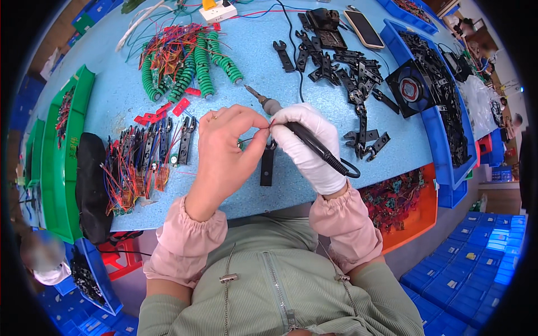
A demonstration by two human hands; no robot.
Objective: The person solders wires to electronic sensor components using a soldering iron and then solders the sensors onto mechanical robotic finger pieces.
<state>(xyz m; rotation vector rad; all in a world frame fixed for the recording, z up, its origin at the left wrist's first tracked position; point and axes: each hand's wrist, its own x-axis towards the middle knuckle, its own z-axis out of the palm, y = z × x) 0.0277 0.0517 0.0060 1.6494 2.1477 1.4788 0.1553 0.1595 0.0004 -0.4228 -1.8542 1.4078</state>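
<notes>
My right hand [311, 157], in a white glove, is closed round a soldering iron [271, 106], whose metal tip points away to the upper left and whose black cord loops by the wrist. The thumb and forefinger of my bare left hand [224, 151] pinch together and meet the gloved fingertips. What they hold is too small to make out; a thin reddish bit shows there. Beneath my hands lies a black wrench-shaped plastic part [267, 169], partly hidden. A bit of green shows behind my left fingers.
Left stand black parts with wires [148, 148] and a green bin [70, 162]. Farther off lie green coils [203, 67] under wired boards and small red pieces [181, 106]. To the right are loose black parts [358, 78], a phone [364, 29], a fan [412, 88] and a blue bin [445, 143].
</notes>
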